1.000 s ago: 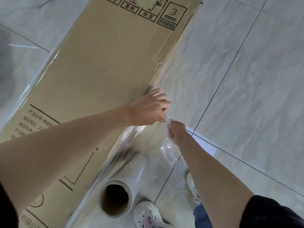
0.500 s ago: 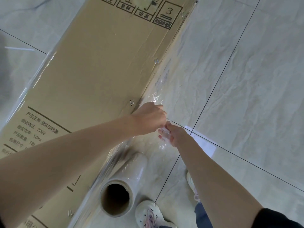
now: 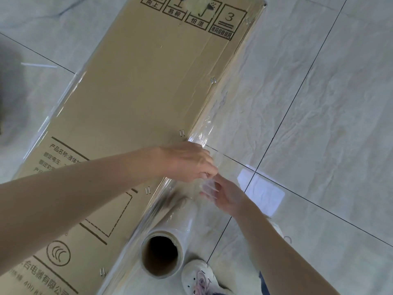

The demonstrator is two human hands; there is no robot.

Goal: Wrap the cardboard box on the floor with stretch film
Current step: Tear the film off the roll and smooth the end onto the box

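A long brown cardboard box (image 3: 144, 99) with black printed symbols lies on the tiled floor, clear stretch film shining along its right and left edges. Beside its right edge stands the stretch film roll (image 3: 163, 250), its hollow core facing me. My left hand (image 3: 189, 161) reaches across the box's right edge and pinches a bunched end of film (image 3: 207, 185). My right hand (image 3: 226, 195) meets it from the right, fingers spread under and around the same crumpled film. The two hands touch at the film, just above the roll's far end.
Pale marble-look floor tiles (image 3: 319, 103) with dark grout lines stretch to the right. A bright window reflection (image 3: 261, 190) lies on the floor by my right hand. My white shoe (image 3: 197, 277) stands right of the roll. A dark shadow (image 3: 10, 81) covers the far left.
Both hands have drawn slightly nearer to me along the box's right edge. The right hand's fingers have opened around the bunched film while the left hand keeps pinching it.
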